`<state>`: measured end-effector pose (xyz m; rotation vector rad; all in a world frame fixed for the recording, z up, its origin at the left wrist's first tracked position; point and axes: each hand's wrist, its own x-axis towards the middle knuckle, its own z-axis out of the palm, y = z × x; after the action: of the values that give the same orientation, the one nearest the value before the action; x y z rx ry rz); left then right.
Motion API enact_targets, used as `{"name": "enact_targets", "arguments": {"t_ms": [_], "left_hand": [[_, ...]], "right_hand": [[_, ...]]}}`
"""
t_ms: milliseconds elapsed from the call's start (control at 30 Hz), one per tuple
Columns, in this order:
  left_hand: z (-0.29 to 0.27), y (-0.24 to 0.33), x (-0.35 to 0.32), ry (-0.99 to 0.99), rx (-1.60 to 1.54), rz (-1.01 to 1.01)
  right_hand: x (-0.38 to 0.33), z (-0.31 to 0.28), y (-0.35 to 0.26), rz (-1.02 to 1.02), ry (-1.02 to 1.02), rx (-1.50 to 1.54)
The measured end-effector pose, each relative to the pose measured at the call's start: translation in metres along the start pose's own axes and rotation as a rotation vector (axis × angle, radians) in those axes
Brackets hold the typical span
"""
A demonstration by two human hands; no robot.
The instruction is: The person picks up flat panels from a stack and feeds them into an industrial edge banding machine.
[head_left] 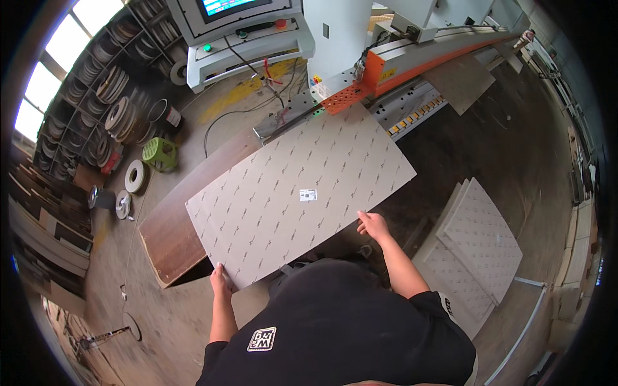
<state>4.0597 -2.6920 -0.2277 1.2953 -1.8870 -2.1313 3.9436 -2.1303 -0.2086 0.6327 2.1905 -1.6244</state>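
Panel point(299, 193), pale and patterned, is fed toward the orange machine point(370, 74): left hand point(221, 278) grips its corner, right hand point(373, 225) presses flat, open, needing a straight push.

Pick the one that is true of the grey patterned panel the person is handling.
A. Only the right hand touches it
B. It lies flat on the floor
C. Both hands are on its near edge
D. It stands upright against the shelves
C: the left hand grips the near corner of the grey patterned panel and the right hand rests on the same near edge.
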Motion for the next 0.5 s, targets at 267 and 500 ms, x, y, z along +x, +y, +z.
{"name": "enact_targets", "arguments": {"t_ms": [267,500], "left_hand": [[-0.004,-0.011,0.008,-0.023,-0.085,-0.049],[-0.006,-0.016,0.017,0.020,-0.058,-0.068]], "right_hand": [[0.012,0.023,-0.035,-0.056,0.109,-0.113],[0.012,0.022,-0.036,-0.067,0.129,-0.115]]}}
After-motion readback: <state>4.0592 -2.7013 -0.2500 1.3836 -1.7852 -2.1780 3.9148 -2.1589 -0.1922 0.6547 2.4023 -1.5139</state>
